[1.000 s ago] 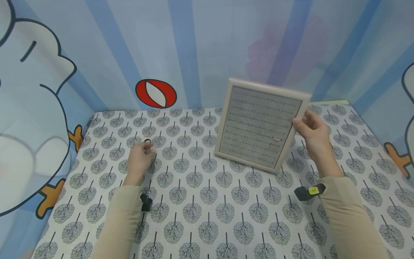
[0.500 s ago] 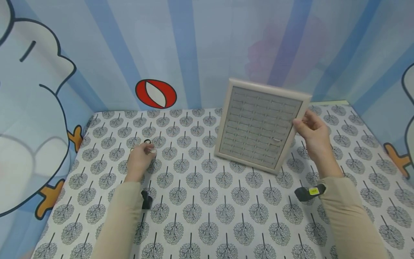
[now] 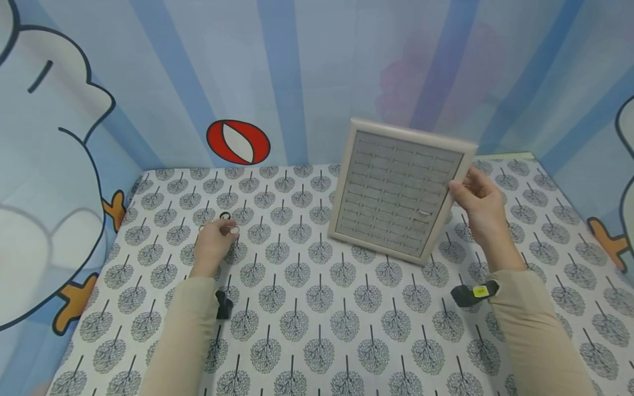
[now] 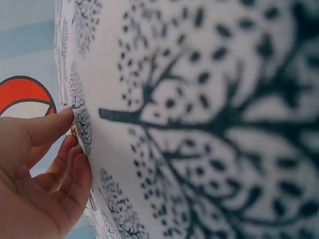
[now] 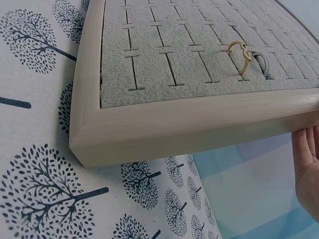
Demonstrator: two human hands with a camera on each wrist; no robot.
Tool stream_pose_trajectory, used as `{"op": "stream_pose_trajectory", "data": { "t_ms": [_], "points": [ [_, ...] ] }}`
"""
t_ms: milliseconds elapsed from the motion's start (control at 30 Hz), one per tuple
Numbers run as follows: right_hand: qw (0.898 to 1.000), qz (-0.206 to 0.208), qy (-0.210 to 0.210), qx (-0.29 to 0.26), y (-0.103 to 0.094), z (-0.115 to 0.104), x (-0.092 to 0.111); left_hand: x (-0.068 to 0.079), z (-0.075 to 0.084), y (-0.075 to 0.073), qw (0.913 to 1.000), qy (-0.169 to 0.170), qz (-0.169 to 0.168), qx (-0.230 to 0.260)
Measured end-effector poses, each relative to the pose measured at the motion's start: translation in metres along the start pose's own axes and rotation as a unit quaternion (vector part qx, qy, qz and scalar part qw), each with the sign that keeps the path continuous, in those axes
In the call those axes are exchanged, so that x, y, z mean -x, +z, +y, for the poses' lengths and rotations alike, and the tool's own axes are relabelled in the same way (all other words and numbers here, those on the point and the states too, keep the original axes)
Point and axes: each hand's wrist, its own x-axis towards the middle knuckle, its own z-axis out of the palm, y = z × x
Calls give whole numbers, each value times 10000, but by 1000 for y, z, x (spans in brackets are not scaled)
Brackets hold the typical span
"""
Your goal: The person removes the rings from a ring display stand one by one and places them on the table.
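Striped blue wall [image 3: 327, 66] with cartoon shapes stands behind the surface [image 3: 307, 286], which is covered with a cloth of printed trees. From my distant place I see the ring tray [image 3: 411, 137] at the right side, tilted up toward me. The right hand [image 3: 479, 206] grips its right edge, with the thumb on the front. In the right wrist view, one gold ring [image 5: 245, 59] and one silver ring [image 5: 262, 64] sit in neighbouring slots, near the lower edge.

At the left, the left hand [image 3: 212, 247] is low over the cloth, its fingers bent beside a black ring [image 3: 225, 213]. A pale ring [image 3: 235, 227] shows at the fingertips, and something gold appears between thumb and fingers in the left wrist view. I cannot tell if the hand pinches a ring or only touches one.

My worry is first about the tray: only one side is gripped, so a weak hold could let it turn or drop, and the seated rings might be shaken loose. Also, rings so small and so near to each other could be pushed away or taken two together, because the fingers hide them.
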Motion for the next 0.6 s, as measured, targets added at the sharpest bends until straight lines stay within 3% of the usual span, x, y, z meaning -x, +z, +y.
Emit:
{"op": "stream_pose_trajectory", "data": {
  "t_ms": [333,600],
  "points": [
    [9999,-122,-18,-75,-1,0,0,1,5,-2,9997,118,121,153],
    [9999,-103,85,16,-2,0,0,6,40,-3,9939,805,432,620]
  ]
}}
